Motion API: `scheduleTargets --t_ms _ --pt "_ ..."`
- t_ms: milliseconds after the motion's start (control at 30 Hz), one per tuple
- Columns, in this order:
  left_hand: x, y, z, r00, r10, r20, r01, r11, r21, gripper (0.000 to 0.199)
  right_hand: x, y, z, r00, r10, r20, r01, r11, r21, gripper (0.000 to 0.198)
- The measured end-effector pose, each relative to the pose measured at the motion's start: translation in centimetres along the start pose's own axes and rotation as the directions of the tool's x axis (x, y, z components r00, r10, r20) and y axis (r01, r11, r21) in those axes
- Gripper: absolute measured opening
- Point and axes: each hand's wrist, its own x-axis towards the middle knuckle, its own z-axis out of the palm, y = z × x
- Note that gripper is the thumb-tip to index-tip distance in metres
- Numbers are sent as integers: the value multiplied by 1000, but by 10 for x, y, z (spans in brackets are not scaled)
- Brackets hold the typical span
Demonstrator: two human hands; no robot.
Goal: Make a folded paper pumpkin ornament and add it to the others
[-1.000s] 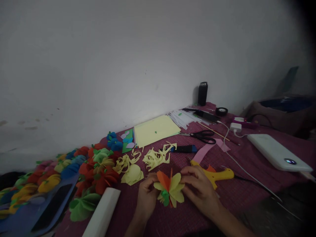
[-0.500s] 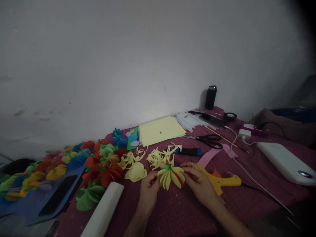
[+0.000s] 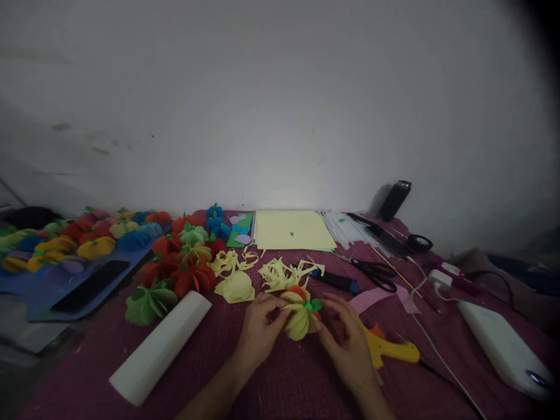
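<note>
Between my two hands is a small pumpkin ornament (image 3: 298, 326) with pale yellow ribs, some orange sections and a green leafy top. My left hand (image 3: 260, 326) pinches its left side with thumb and fingers. On the opposite side, my right hand (image 3: 347, 335) grips the edge near the green top. A yellow glue gun (image 3: 396, 350) lies just right of my right hand, its nozzle end partly hidden. Behind the ornament sit curly pale yellow scraps (image 3: 280, 274) and a cut pale yellow sheet (image 3: 236, 287) with a rounded bulge.
Finished coloured pumpkins (image 3: 192, 274) crowd the left side. A white roll (image 3: 161, 347) lies nearby. Toward the wall are pale yellow sheets (image 3: 293, 230), white strips (image 3: 343, 227) and black scissors (image 3: 374, 271). A utility knife (image 3: 336, 281), white power bank (image 3: 503, 347) and cables lie rightward.
The pumpkin ornament has been turned in my fingers, so its green top now points right and more orange shows. Both hands keep hold of it. The head view has tilted and shifted.
</note>
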Motion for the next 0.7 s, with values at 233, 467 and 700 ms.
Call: scheduleTargets --t_ms 233,467,700 --pt "-3 4 6 989 95 116 -110 985 131 11 4 1 1 998 50 36 -51 998 34 15" --pt "-3 5 7 987 32 160 -70 970 235 19 5 7 2 983 183 10 -182 971 157 18" --pt "1 -5 3 997 -46 -63 57 982 180 22 -4 4 1 974 170 -150 -152 980 125 23"
